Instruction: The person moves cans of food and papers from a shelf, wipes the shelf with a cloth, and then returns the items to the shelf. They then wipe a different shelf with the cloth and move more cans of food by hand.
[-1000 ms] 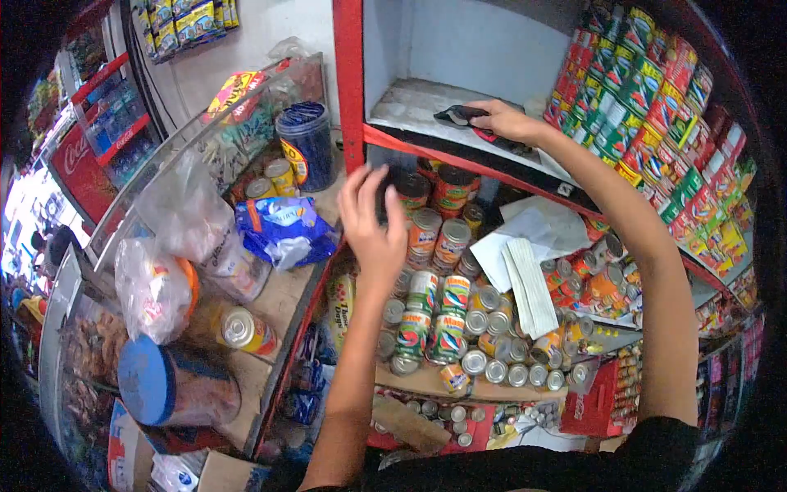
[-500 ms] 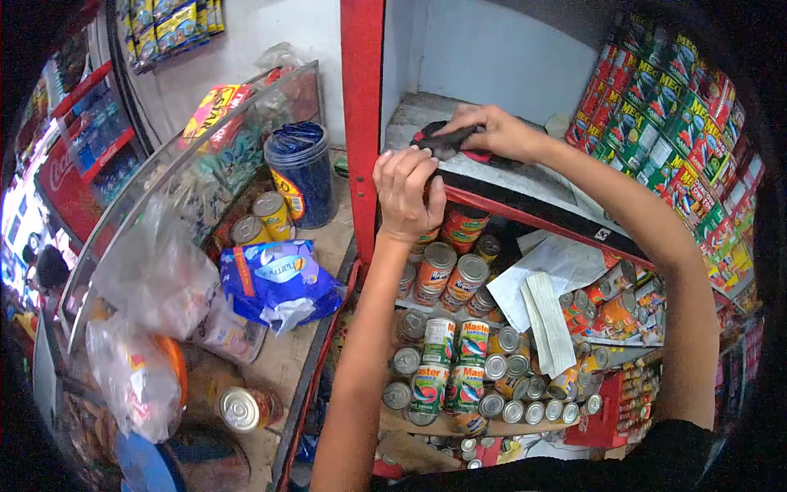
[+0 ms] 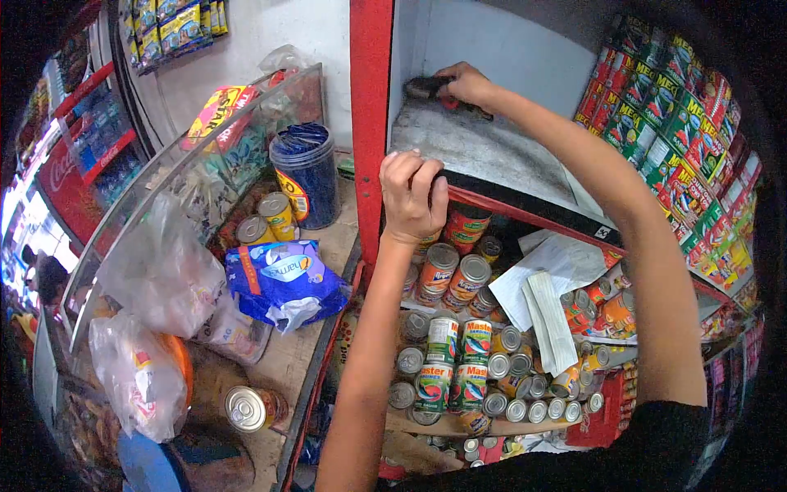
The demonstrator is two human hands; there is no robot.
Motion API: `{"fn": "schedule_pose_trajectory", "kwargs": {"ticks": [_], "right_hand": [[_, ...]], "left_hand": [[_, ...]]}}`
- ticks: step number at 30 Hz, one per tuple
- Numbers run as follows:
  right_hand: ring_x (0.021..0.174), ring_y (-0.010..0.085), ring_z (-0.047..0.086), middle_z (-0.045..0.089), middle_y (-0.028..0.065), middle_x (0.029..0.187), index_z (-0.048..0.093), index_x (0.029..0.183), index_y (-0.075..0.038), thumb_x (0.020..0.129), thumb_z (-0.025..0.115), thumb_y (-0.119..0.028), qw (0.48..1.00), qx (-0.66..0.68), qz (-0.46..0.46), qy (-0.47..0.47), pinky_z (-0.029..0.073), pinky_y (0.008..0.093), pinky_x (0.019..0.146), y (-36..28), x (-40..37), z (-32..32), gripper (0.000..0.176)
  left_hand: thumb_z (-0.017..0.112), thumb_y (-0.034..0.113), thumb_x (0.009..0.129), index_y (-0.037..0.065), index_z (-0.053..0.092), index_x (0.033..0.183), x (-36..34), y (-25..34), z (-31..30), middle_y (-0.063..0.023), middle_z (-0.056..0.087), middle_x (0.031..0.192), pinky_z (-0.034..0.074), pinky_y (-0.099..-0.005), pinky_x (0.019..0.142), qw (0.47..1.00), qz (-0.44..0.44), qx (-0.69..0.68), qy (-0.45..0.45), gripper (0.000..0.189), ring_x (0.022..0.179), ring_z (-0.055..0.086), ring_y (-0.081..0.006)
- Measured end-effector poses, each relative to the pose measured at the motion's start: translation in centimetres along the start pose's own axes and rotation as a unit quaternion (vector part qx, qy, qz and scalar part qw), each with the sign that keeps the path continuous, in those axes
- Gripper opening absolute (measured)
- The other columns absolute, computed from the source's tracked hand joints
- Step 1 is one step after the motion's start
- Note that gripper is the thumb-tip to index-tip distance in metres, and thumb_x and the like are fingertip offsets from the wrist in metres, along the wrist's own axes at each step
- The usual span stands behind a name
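My left hand (image 3: 414,195) grips the front edge of the shelf beside the red post (image 3: 370,123), its fingers curled over the edge. Further back, my right hand (image 3: 466,84) is closed on a dark cloth (image 3: 428,88) with a bit of red, pressed on the grey shelf surface (image 3: 459,135) near its back left corner. Below the shelf edge stand orange-labelled cans (image 3: 438,266) and green and red sardine cans (image 3: 443,340). Papers (image 3: 541,283) hang over the cans to the right.
Stacked cans (image 3: 664,107) line the right side. On the left counter are a blue tissue pack (image 3: 287,279), a dark blue tub (image 3: 305,180), plastic bags (image 3: 139,377) and a single can (image 3: 246,408). A glass panel (image 3: 197,156) edges that counter.
My right hand has moved the dark cloth from the shelf's front edge to its back left part. My left hand stays at the edge, and the view has shifted slightly.
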State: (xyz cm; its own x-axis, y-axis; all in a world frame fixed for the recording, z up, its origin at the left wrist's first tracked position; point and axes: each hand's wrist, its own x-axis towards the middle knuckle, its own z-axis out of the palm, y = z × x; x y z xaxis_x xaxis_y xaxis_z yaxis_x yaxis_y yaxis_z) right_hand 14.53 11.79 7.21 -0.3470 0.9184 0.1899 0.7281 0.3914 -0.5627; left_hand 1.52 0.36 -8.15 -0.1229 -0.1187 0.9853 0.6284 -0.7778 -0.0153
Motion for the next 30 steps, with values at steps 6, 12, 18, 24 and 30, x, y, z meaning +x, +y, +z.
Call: {"fn": "schedule_pose_trajectory", "kwargs": {"ticks": [6,12,18,24,30], "right_hand": [[0.083,0.0288,0.060,0.063,0.0151,0.085,0.064,0.105,-0.005,0.067,0.056,-0.002,0.929,-0.287,-0.185,0.140,0.047,0.0343,0.080,1.8,0.8,4.8,0.039],[0.069,0.0201,0.061,0.065,0.0122,0.079,0.062,0.109,-0.003,0.071,0.052,0.002,0.996,0.021,-0.087,-0.010,0.048,0.0311,0.063,0.1,-0.7,0.8,0.040],[0.094,0.0247,0.056,0.059,0.0163,0.100,0.065,0.103,-0.003,0.064,0.052,0.003,0.918,-0.340,-0.194,0.067,0.042,0.0337,0.087,-1.0,-2.5,4.5,0.042],[0.090,0.0329,0.061,0.064,0.0198,0.094,0.066,0.100,-0.004,0.062,0.054,-0.002,0.947,-0.245,-0.205,0.038,0.048,0.0374,0.079,1.3,1.6,2.4,0.040],[0.089,0.0265,0.054,0.061,0.0161,0.094,0.065,0.103,-0.002,0.059,0.047,0.005,0.917,-0.014,-0.343,-0.203,0.044,0.0325,0.080,-2.8,-4.9,3.1,0.048]], "left_hand": [[0.054,0.012,0.077,0.005,0.054,0.095,0.0,0.0,-0.1,-0.0109,0.042,0.099,0.035,-0.0467,0.091,1.000,0.003,0.006,-0.010,0.020,0.099,0.046,-0.0294],[0.057,0.013,0.077,0.007,0.054,0.100,0.0,0.2,0.0,-0.0103,0.043,0.098,0.034,-0.0463,0.093,1.000,-0.007,0.004,0.009,0.024,0.101,0.046,-0.0300],[0.055,0.010,0.076,0.005,0.054,0.096,-0.1,0.2,-0.2,-0.0122,0.040,0.101,0.033,-0.0473,0.095,1.000,-0.007,0.013,-0.010,0.021,0.108,0.040,-0.0322],[0.055,0.012,0.076,0.004,0.053,0.096,0.1,0.4,-0.5,-0.0122,0.041,0.101,0.033,-0.0481,0.094,0.999,-0.014,0.016,-0.032,0.021,0.108,0.041,-0.0326],[0.053,0.013,0.078,0.003,0.052,0.096,0.1,0.2,0.1,-0.0128,0.038,0.101,0.034,-0.0470,0.092,1.000,0.001,0.021,-0.007,0.020,0.104,0.041,-0.0316]]}}
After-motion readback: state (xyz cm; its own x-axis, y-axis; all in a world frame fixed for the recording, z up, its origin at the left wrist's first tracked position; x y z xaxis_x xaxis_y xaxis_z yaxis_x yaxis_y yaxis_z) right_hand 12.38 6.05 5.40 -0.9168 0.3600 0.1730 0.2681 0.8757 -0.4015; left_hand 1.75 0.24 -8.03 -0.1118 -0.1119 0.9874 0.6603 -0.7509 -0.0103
